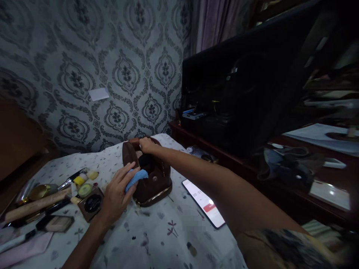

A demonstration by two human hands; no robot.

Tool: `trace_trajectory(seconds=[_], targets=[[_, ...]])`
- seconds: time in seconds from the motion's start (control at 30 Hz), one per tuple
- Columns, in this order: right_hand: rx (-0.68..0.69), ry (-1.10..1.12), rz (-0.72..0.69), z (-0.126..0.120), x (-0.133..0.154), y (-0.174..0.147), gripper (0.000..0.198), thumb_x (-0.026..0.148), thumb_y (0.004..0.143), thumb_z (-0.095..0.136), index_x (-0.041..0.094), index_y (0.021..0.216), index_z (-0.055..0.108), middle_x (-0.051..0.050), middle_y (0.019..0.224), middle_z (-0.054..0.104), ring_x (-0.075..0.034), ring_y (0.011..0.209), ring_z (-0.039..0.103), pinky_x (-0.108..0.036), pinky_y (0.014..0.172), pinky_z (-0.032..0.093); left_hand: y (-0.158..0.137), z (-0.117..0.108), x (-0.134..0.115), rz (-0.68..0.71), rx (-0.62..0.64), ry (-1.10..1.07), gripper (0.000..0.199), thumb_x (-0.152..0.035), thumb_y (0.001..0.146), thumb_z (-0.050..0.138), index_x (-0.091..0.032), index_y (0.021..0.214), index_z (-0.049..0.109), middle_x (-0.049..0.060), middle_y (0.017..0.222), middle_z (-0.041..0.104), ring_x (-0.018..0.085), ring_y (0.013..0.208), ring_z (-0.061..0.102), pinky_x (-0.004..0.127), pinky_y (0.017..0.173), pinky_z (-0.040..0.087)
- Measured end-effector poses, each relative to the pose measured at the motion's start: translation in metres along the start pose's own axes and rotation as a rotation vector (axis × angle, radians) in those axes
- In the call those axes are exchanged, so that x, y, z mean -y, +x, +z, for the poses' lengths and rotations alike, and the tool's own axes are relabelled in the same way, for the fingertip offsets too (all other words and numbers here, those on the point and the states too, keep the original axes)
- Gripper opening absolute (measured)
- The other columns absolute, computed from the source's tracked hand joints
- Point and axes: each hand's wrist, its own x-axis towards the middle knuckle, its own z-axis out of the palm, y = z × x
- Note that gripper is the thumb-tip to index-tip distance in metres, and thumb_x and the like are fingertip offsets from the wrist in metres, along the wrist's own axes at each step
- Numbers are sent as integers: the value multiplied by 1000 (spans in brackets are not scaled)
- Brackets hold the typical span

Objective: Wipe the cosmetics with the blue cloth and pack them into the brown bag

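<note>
A brown zippered bag stands gaping on the patterned sheet, its dark inside partly in view. My right hand is closed at the bag's far upper edge, by the brown handle; it appears to grip the bag there. Between the thumb and fingers of my left hand is a light blue cloth, held close to the near left side of the bag. Whether the cloth touches the bag, I cannot tell.
Several cosmetics, among them a round compact and a tan stick, lie left. A lit phone rests right of the bag. Beyond the bed edge stand a dark cabinet and a large black screen. Patterned wallpaper covers the back.
</note>
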Motion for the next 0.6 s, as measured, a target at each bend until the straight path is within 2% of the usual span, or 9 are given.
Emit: trace_trajectory(seconds=[0.3, 0.6], targets=[[64, -8, -40, -5, -6, 11, 35, 23, 91, 65, 15, 125, 61, -12, 138, 57, -27, 124, 57, -49, 101, 50, -1, 0, 1, -4, 6, -25, 38, -27, 98, 48, -28, 136, 53, 8, 142, 54, 25, 131, 51, 44, 107, 46], [85, -10, -26, 4, -6, 23, 34, 30, 93, 63, 14, 123, 62, -12, 129, 62, -25, 117, 61, -48, 97, 52, -1, 3, 2, 0, 1, -32, 38, -26, 98, 48, -28, 135, 53, 8, 144, 53, 25, 133, 50, 44, 109, 44]])
